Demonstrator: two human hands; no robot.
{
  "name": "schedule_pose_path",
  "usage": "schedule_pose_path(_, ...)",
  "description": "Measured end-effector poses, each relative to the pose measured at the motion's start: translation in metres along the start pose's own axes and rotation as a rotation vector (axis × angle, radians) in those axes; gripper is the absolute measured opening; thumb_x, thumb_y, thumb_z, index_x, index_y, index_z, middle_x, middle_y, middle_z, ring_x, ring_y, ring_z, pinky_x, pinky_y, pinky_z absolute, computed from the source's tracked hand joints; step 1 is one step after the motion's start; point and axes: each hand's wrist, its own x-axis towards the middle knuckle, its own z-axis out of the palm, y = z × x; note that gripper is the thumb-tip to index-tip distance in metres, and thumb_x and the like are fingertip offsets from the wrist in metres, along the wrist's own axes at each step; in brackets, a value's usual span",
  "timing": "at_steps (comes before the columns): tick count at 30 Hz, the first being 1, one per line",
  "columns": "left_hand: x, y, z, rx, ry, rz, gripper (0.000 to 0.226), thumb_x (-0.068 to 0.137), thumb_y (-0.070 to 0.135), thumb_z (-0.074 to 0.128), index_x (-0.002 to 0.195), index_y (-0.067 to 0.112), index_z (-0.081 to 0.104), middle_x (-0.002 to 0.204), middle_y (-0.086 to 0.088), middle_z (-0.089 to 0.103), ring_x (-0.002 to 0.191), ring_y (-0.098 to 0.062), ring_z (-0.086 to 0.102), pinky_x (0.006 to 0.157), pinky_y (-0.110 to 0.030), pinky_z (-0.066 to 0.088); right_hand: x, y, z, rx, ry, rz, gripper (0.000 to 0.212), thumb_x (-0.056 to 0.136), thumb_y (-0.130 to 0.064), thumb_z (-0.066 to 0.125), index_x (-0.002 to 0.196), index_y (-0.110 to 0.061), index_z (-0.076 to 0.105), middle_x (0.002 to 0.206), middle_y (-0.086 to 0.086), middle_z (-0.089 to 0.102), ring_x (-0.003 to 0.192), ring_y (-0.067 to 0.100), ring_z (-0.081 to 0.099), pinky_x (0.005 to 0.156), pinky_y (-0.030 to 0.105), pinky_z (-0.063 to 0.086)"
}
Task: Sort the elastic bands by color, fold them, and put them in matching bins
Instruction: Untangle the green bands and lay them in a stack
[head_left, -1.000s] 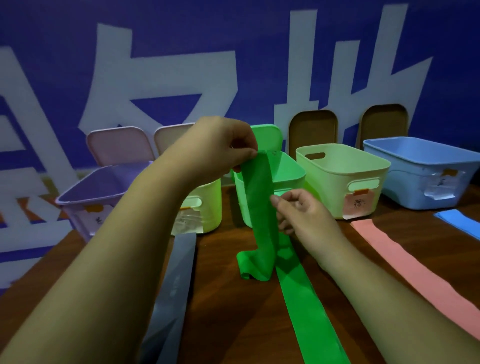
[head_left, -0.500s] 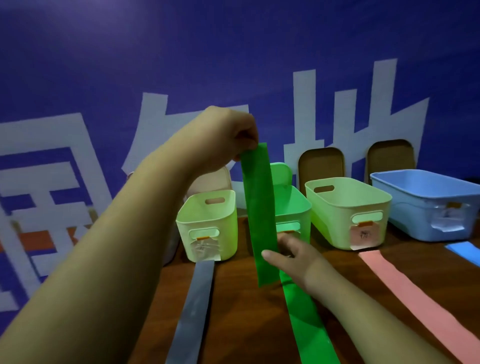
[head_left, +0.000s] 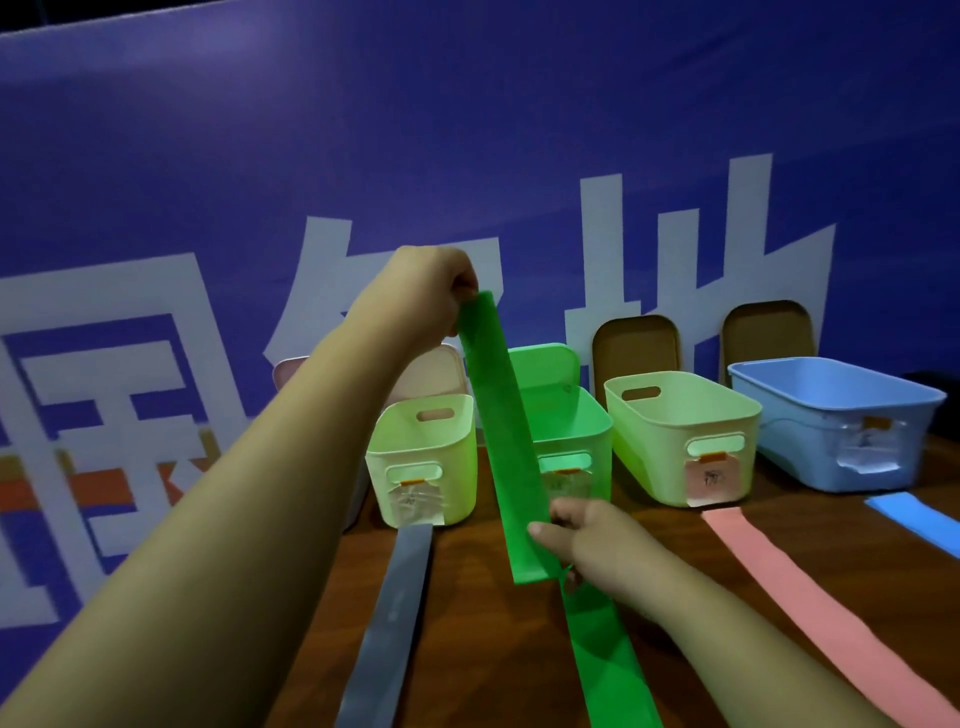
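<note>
**We've got the green band (head_left: 506, 431) strung up between both hands, right in front of the green bin (head_left: 582, 431)!**

Our left hand (head_left: 431, 291) pinches the top end high, fingers curled tight. Our right hand (head_left: 587, 540) grips it low, thumb across the front. The rest trails toward us along the table (head_left: 483, 597), between the grey band (head_left: 395, 613) and the pink band (head_left: 813, 597).
</note>
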Motion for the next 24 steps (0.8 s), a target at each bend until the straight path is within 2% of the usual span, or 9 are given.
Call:
schedule_pose_path(3, 0.002, 0.002, 0.005, 0.028, -0.011, -0.015, 0.021, 0.105, 0.002, 0.058, 0.12, 0.011, 0.071, 0.103, -0.012, 0.073, 0.088, -0.028, 0.074, 0.085, -0.047, 0.064, -0.027, -0.003, -0.002, -0.034, -0.051, -0.021, 0.019, 0.109, -0.031, 0.062, 0.126, -0.03, 0.069, 0.111, -0.01, 0.079, 0.086, 0.013, 0.079, 0.075, 0.039, 0.065)
schedule_pose_path(5, 0.004, 0.003, 0.012, 0.043, -0.012, -0.012, 0.022, 0.105, 0.001, 0.059, 0.12, 0.011, 0.071, 0.106, -0.012, 0.072, 0.092, -0.03, 0.072, 0.088, -0.048, 0.063, -0.047, -0.003, -0.004, -0.022, -0.058, -0.055, 0.017, 0.109, -0.021, 0.061, 0.122, -0.03, 0.069, 0.097, -0.013, 0.079, 0.076, 0.013, 0.077, 0.068, 0.035, 0.061)
schedule_pose_path(7, 0.004, 0.004, 0.021, 0.064, -0.009, -0.01, 0.024, 0.104, 0.0, 0.059, 0.12, 0.013, 0.07, 0.106, -0.01, 0.07, 0.091, -0.029, 0.071, 0.088, -0.047, 0.062, -0.066, -0.003, -0.007, -0.065, -0.074, -0.066, 0.013, 0.11, -0.021, 0.059, 0.117, -0.025, 0.07, 0.082, -0.008, 0.076, 0.07, 0.009, 0.072, 0.065, 0.031, 0.058)
schedule_pose_path(10, 0.004, 0.006, 0.032, 0.091, -0.052, -0.017, 0.028, 0.103, -0.002, 0.058, 0.12, 0.017, 0.07, 0.108, -0.011, 0.07, 0.092, -0.031, 0.071, 0.089, -0.049, 0.062, -0.092, -0.005, -0.011, -0.128, -0.092, -0.06, 0.016, 0.11, -0.029, 0.059, 0.114, -0.016, 0.067, 0.089, 0.005, 0.079, 0.069, 0.007, 0.07, 0.07, 0.038, 0.059)
schedule_pose_path(13, -0.004, 0.013, 0.047, 0.116, -0.086, -0.002, 0.025, 0.104, 0.003, 0.058, 0.12, 0.019, 0.07, 0.109, -0.01, 0.069, 0.092, -0.031, 0.069, 0.088, -0.05, 0.062, -0.122, -0.008, -0.015, -0.117, -0.125, -0.039, 0.013, 0.11, -0.033, 0.059, 0.111, -0.021, 0.064, 0.087, -0.003, 0.079, 0.067, 0.006, 0.067, 0.066, 0.033, 0.057)
schedule_pose_path(15, -0.014, 0.016, 0.061, 0.147, -0.076, 0.002, 0.024, 0.104, 0.009, 0.058, 0.117, 0.026, 0.068, 0.108, -0.005, 0.067, 0.091, -0.03, 0.066, 0.08, -0.046, 0.059, -0.14, -0.011, -0.017, -0.111, -0.123, -0.044, 0.01, 0.109, -0.033, 0.06, 0.109, -0.024, 0.062, 0.08, -0.007, 0.075, 0.064, 0.004, 0.063, 0.062, 0.027, 0.052)
schedule_pose_path(17, -0.026, 0.018, 0.074, 0.178, -0.081, 0.02, 0.022, 0.104, 0.015, 0.057, 0.114, 0.03, 0.068, 0.109, -0.003, 0.064, 0.095, -0.032, 0.064, 0.076, -0.043, 0.055, -0.153, -0.01, -0.018, -0.105, -0.112, -0.038, 0.01, 0.109, -0.031, 0.062, 0.116, -0.024, 0.061, 0.081, -0.005, 0.076, 0.063, 0.006, 0.061, 0.061, 0.025, 0.049)
schedule_pose_path(20, -0.045, 0.023, 0.098, 0.212, -0.118, 0.076, 0.018, 0.103, 0.019, 0.059, 0.112, 0.031, 0.069, 0.112, -0.003, 0.068, 0.097, -0.03, 0.065, 0.078, -0.046, 0.059, -0.169, -0.008, -0.02, -0.167, -0.129, 0.026, 0.038, 0.107, -0.035, 0.064, 0.142, -0.025, 0.053, 0.093, -0.005, 0.08, 0.066, 0.007, 0.063, 0.066, 0.026, 0.052)
schedule_pose_path(24, -0.074, 0.033, 0.137, 0.27, -0.197, 0.11, 0.016, 0.101, 0.018, 0.061, 0.115, 0.024, 0.067, 0.11, -0.002, 0.065, 0.094, -0.025, 0.064, 0.067, -0.039, 0.046, -0.187, -0.005, -0.019, -0.196, -0.204, 0.134, 0.052, 0.105, -0.038, 0.067, 0.152, -0.03, 0.046, 0.096, -0.01, 0.08, 0.067, 0.004, 0.065, 0.065, 0.025, 0.053)
